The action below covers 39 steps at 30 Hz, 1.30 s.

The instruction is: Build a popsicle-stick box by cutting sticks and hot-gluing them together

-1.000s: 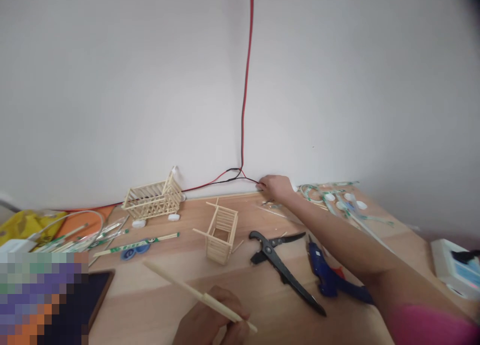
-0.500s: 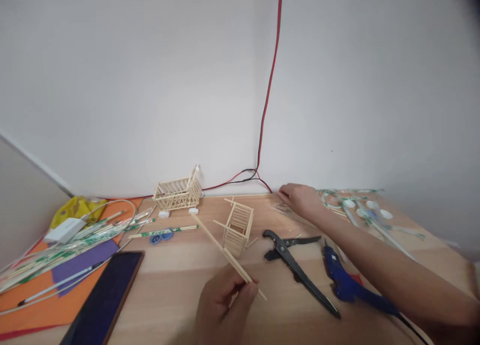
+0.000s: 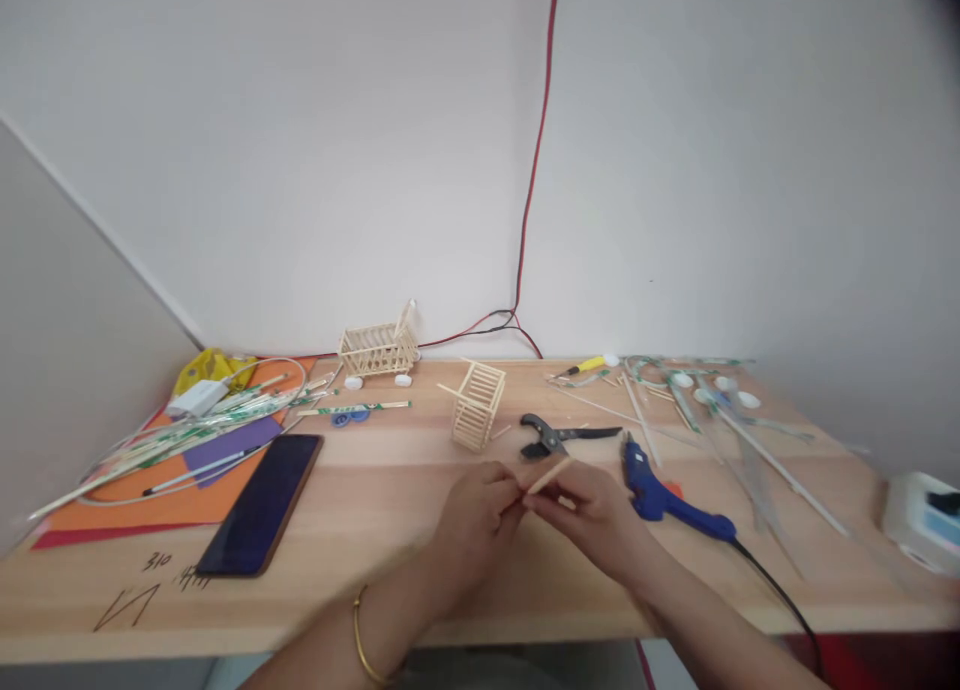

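Over the front middle of the table, my left hand [image 3: 476, 530] and my right hand [image 3: 592, 520] meet with fingertips pinched close together. A pale wooden stick [image 3: 550, 475] slants up from between them, its lower end at the left fingertips and its length along the right fingers. Whether a second stick is hidden in the fingers cannot be made out. Just beyond lies a small slatted frame of wooden sticks [image 3: 478, 407], tipped on its side. Black pliers [image 3: 551, 438] rest right behind my hands, partly covered, and a blue glue gun [image 3: 656, 490] lies right of my right hand.
At the wall stands a stick cart [image 3: 379, 350] with white wheels. A phone [image 3: 262, 505], wrapped chopsticks [image 3: 225, 417] and coloured paper [image 3: 150, 490] lie left. A yellow-handled knife [image 3: 589, 365], clear wrappers and white caps [image 3: 748, 400] are back right. A white box [image 3: 922, 520] sits far right.
My right hand has come back from the rear of the table to meet my left hand. The long sticks in my left hand no longer show; a short length does. The view has shifted.
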Each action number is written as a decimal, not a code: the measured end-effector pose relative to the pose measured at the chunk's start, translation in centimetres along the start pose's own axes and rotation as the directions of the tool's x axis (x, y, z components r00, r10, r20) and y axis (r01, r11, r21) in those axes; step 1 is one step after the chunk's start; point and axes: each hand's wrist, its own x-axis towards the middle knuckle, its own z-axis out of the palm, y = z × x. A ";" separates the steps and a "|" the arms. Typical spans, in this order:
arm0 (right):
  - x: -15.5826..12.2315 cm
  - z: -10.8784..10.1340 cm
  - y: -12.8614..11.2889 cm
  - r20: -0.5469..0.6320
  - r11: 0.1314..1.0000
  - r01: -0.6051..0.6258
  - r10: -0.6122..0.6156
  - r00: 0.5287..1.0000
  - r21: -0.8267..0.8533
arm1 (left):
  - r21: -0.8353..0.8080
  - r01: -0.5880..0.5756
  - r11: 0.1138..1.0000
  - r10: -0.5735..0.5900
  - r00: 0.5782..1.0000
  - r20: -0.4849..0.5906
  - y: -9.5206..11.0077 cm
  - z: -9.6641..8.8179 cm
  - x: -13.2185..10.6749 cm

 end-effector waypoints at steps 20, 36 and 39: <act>0.2 1.7 0.8 0.040 0.966 0.115 -0.109 0.993 -0.233 | 0.035 0.134 0.990 -0.137 0.985 0.102 -1.5 0.7 -0.8; -0.7 1.8 0.4 -0.018 0.997 0.011 -0.013 1.000 -0.077 | -0.134 0.239 0.962 -0.222 0.966 0.131 -0.8 0.6 -1.2; -0.6 1.6 0.7 0.023 0.992 -0.098 0.096 0.995 0.075 | -0.306 0.355 0.883 -0.298 0.929 0.218 -0.4 0.4 -1.4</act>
